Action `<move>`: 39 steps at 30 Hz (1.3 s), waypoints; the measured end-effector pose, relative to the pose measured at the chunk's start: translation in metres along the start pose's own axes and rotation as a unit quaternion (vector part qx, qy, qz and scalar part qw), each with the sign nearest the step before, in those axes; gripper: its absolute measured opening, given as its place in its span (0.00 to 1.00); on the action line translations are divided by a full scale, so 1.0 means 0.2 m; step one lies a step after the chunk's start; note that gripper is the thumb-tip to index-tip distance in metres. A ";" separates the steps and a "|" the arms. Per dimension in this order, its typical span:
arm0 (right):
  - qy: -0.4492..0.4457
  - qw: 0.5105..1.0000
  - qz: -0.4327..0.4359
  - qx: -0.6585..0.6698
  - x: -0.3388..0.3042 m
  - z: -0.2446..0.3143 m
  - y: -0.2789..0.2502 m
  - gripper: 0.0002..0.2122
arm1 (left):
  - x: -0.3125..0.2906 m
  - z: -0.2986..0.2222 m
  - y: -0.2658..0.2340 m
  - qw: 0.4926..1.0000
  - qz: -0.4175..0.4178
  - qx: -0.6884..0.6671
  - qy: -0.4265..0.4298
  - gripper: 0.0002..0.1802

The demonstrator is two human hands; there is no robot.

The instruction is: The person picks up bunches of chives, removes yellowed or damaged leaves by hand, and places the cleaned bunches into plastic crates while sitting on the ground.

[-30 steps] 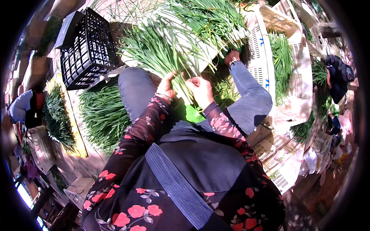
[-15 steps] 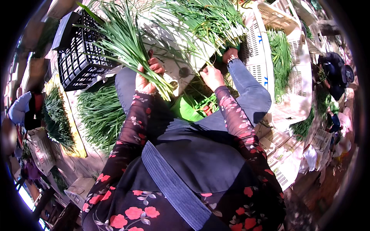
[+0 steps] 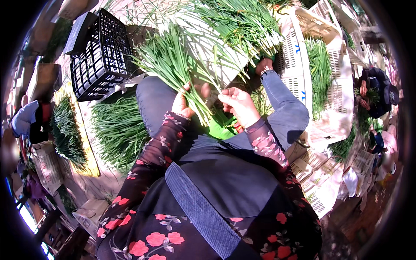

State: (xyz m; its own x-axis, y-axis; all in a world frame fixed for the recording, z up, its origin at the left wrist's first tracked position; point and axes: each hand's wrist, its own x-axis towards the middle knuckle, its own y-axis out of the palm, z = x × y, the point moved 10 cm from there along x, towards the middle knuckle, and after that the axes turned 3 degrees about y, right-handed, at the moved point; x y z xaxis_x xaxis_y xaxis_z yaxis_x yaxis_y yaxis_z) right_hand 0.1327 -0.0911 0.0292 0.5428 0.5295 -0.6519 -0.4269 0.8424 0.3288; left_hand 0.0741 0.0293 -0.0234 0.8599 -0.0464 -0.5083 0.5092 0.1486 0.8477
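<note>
My left hand (image 3: 182, 104) is closed round a bunch of green chives (image 3: 168, 58), whose leaves fan out away from me and whose pale stem ends point down towards my lap. Close by on the right, my right hand (image 3: 240, 105) pinches a few thin chive stalks (image 3: 213, 78) between thumb and fingers. Beyond both hands a large heap of chives (image 3: 242, 26) lies on a white board (image 3: 223, 65). Below them, between my legs, is a bright green item (image 3: 220, 130) with a bit of red beside it; its kind I cannot make out.
A black plastic crate (image 3: 102, 56) stands at the far left. More chives (image 3: 119, 125) lie on the ground by my left leg. On the right, a pale slatted crate (image 3: 340, 104) holds chives (image 3: 318, 73). Another person (image 3: 375, 91) crouches beyond it.
The bunch in my left hand has swung right and nearer to my body. My right hand has come up beside it, with thin stalks in its fingers.
</note>
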 end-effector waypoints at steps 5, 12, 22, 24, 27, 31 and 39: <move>-0.072 0.993 -0.027 -0.089 -0.08 -0.13 0.09 0.07 | 0.05 0.07 -0.03 0.998 -0.030 -0.032 -0.041 0.10; -0.062 0.993 0.004 -0.098 -0.08 -0.13 0.10 0.08 | 0.07 0.05 -0.06 0.999 0.017 -0.010 -0.041 0.16; -0.205 0.817 -0.124 -0.524 0.14 0.30 -0.36 0.10 | -0.04 -0.12 0.37 0.981 0.179 0.033 0.072 0.36; -0.237 0.782 -0.288 -0.499 0.27 0.42 -0.68 0.09 | -0.02 -0.15 0.38 0.978 0.181 0.062 0.081 0.34; -0.049 0.883 -0.248 -0.396 0.62 0.14 -0.94 0.09 | 0.00 -0.16 0.36 0.980 0.185 0.026 0.073 0.30; -0.019 0.975 -0.103 -0.197 0.50 0.18 -0.60 0.07 | -0.06 -0.22 0.31 0.979 0.183 0.007 0.091 0.31; -0.051 0.976 -0.114 -0.181 0.22 0.16 -0.43 0.09 | -0.11 -0.24 0.28 0.980 0.173 0.009 0.095 0.24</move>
State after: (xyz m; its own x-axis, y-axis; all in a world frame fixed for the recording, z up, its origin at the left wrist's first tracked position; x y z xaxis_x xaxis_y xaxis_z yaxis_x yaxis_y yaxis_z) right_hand 0.2156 -0.1376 -0.0062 0.7142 0.3559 -0.6026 -0.5045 0.8586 -0.0907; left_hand 0.0826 0.0867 0.0278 0.9600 0.1879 -0.2076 0.1905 0.1050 0.9761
